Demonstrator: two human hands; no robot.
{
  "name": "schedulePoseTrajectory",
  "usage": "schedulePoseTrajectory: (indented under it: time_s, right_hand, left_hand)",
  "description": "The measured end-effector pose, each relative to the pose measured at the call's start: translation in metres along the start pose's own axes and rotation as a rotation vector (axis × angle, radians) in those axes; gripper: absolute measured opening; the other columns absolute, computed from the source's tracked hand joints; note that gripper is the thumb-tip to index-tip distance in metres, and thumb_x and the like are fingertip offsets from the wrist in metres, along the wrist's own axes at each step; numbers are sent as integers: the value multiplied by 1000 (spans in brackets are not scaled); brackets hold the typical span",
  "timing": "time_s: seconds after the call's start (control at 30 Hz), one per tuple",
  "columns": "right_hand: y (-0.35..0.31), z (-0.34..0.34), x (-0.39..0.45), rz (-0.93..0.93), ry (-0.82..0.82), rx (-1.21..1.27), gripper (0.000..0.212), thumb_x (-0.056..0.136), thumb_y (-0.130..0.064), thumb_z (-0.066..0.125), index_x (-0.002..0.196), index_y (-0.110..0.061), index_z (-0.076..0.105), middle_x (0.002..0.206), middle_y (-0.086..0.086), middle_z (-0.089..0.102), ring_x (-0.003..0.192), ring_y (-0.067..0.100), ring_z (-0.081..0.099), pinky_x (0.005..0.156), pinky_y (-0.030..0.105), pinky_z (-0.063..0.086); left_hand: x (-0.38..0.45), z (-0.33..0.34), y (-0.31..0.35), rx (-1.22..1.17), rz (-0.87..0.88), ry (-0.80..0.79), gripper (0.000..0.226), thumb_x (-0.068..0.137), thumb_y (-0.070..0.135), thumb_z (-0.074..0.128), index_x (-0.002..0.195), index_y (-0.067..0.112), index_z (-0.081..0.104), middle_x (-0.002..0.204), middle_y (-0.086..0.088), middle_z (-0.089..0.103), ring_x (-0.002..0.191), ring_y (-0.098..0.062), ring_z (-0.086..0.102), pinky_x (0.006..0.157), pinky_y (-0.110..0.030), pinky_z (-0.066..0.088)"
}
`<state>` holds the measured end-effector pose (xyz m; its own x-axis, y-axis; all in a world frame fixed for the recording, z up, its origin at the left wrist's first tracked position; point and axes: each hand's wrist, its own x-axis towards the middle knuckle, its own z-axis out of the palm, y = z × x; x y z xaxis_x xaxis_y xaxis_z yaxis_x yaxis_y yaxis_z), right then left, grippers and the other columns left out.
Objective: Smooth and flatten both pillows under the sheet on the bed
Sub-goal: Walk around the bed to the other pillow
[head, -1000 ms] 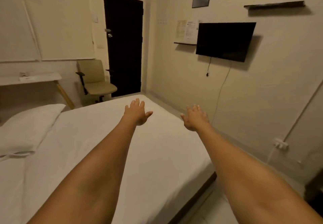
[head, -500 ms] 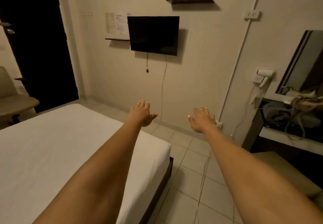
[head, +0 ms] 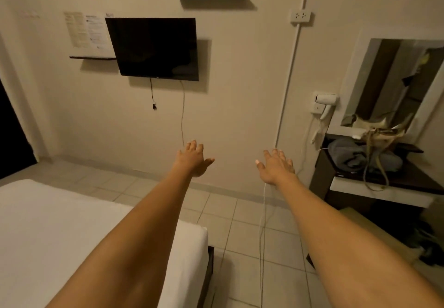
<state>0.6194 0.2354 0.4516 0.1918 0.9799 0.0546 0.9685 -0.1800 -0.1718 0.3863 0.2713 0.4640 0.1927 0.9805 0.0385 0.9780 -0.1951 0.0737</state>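
Both my arms stretch straight out in front of me, above the floor past the foot of the bed. My left hand is open, palm down, fingers spread, holding nothing. My right hand is open the same way, a little to the right. The bed with its flat white sheet fills the lower left; only its foot corner shows. No pillow is in view.
A dark TV hangs on the wall ahead, with cables below it. A dark vanity table with clothes and a mirror stands at the right. A white cable trails over the tiled floor. A dark door is at far left.
My view has swung right, away from the pillow and chair, toward the TV wall and vanity. Both hands stay open and outstretched, now over the floor instead of the bed.
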Motion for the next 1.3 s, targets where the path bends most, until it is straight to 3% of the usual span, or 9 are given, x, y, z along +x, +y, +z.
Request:
schedulePoseTrajectory:
  time_s: [0.27,0.77,1.03,1.3]
  right_hand:
    - [23,6,113,3,-8,12,64,102,-48,25,156,-18,10,164,9,1,151,27,0,120,47,6]
    - [84,-10,369,-129,-6,-33,62,102,-47,24,156,-18,10,164,9,0,151,27,0,120,47,7]
    - [59,16,486,-214,-51,-24,63,102,-46,24,156,-17,10,164,10,-2,151,29,0,120,48,8]
    - [-3,46,634,-270,-88,-31,63,102,-47,23,156,-19,8,164,9,-4,151,28,-2,121,47,6]
  left_hand:
    - [110,23,24,30,29,-21,74,99,54,27,155,9,9,163,-14,2,150,-31,4,121,-50,13]
    - [329,23,98,16,-113,12,75,98,55,26,155,9,8,163,-12,1,151,-30,3,121,-50,13]
    - [437,35,69,35,-194,-11,75,99,56,25,155,10,6,163,-11,0,151,-28,3,121,-50,11]
    - [570,50,-6,-13,-294,-19,75,99,55,24,155,10,5,163,-11,-2,151,-28,1,121,-51,10]
